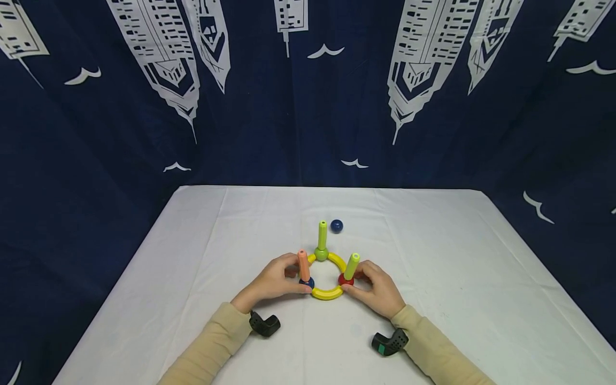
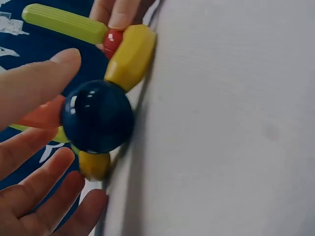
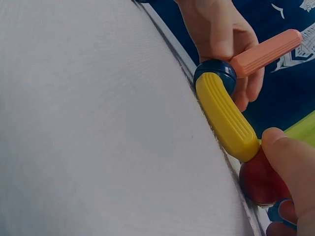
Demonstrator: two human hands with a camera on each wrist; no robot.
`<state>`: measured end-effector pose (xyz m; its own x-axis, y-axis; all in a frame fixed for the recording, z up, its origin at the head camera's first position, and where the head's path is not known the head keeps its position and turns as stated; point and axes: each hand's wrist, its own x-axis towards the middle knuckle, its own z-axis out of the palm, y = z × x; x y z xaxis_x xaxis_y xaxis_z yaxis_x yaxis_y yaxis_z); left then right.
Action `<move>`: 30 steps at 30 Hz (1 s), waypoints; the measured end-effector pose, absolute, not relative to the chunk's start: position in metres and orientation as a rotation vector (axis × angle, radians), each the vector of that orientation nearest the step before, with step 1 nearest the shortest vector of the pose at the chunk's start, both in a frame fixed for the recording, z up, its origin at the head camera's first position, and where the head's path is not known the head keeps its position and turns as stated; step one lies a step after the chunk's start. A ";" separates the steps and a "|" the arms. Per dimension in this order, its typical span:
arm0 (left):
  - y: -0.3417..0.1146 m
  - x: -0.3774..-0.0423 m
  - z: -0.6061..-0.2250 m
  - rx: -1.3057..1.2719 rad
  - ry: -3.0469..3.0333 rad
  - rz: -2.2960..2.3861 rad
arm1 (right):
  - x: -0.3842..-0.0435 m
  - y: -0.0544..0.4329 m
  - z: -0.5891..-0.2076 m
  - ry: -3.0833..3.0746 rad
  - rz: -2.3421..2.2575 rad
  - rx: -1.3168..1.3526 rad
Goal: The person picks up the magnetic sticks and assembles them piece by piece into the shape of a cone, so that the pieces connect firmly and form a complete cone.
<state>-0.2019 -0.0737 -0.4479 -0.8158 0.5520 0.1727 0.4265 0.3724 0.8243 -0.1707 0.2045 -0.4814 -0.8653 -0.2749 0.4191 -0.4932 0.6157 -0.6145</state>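
A ring of yellow curved pieces (image 1: pixel 327 294) lies on the table, joined by a blue ball (image 2: pixel 97 117), a red ball (image 3: pixel 263 179) and a green ball (image 1: pixel 321 254). An orange stick (image 1: pixel 303 266) rises from the blue ball; green sticks (image 1: pixel 352 266) stand in the other two. My left hand (image 1: pixel 276 278) is around the blue ball, its thumb and fingers spread apart on either side of the ball and orange stick. On the right side, my right hand (image 1: pixel 377 289) pinches the red ball, thumb in front and fingers behind.
A loose dark blue ball (image 1: pixel 337 226) lies just behind the ring, beside the rear green stick. White cloth covers the table (image 1: pixel 433 240). Behind it hangs a navy curtain (image 1: pixel 298 117) with white buildings and birds.
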 end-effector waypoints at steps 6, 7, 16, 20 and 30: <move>-0.073 -0.203 -0.452 0.882 2.582 1.377 | -0.171 0.205 -0.482 -2.528 1.088 0.696; -0.072 -0.203 -0.452 0.864 2.587 1.385 | -0.171 0.205 -0.482 -2.526 1.074 0.707; -0.073 -0.204 -0.456 0.735 2.618 1.561 | -0.171 0.206 -0.482 -2.516 0.989 0.886; -0.073 -0.204 -0.457 0.689 2.631 1.578 | -0.172 0.206 -0.481 -2.472 1.001 0.982; -0.069 -0.207 -0.469 0.695 2.642 1.615 | -0.173 0.207 -0.484 -2.352 1.031 0.946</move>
